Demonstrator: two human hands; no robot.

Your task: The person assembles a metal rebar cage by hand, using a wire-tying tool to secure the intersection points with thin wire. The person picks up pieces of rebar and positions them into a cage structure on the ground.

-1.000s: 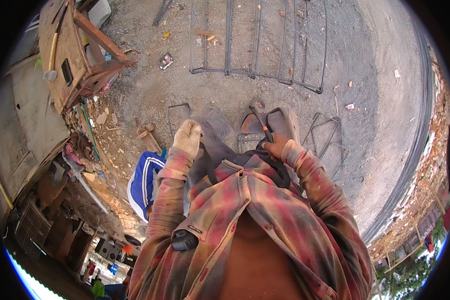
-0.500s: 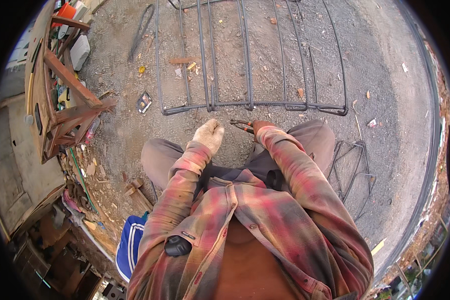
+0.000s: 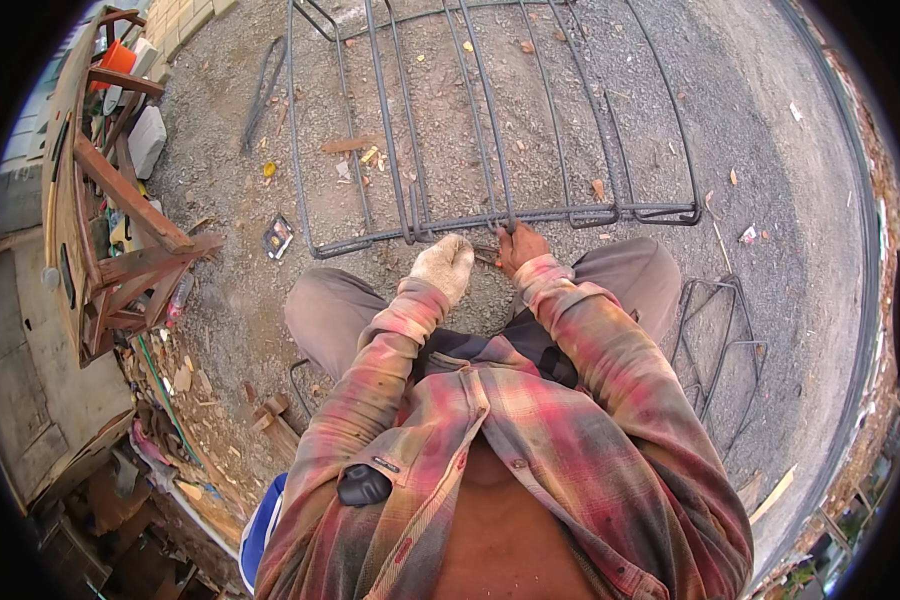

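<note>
Closer together than half a second ago, the gloved left hand [image 3: 443, 268] and the bare right hand [image 3: 522, 247] meet just past the middle of the view, towards twelve o'clock, and the right one has reached the near edge [image 3: 545, 214] of the metal frame [image 3: 487, 100]. That frame of bent rods lies on the gravel [image 3: 725, 165] and spreads from eleven to one o'clock, its near edge running just beyond the knuckles.

Gravel fills the small space between the hands and the lap; the left knee [image 3: 332, 312] bounds it at nine o'clock, the right knee [image 3: 638, 282] at three. Further out at three, a smaller set of bent rods [image 3: 715, 330] lies beside the right knee, with a strip of gravel between. At two o'clock more gravel stretches out past the frame's corner. A wooden table [image 3: 125, 215] stands well apart, between nine and ten.

Both forearms angle inward, elbows wide. The left hand is curled into a fist, back upward; whether anything is inside cannot be told. The right hand, fingers folded over, grips the pliers [image 3: 486, 261], which show only partly between the hands; how far their jaws stand apart is hidden.
</note>
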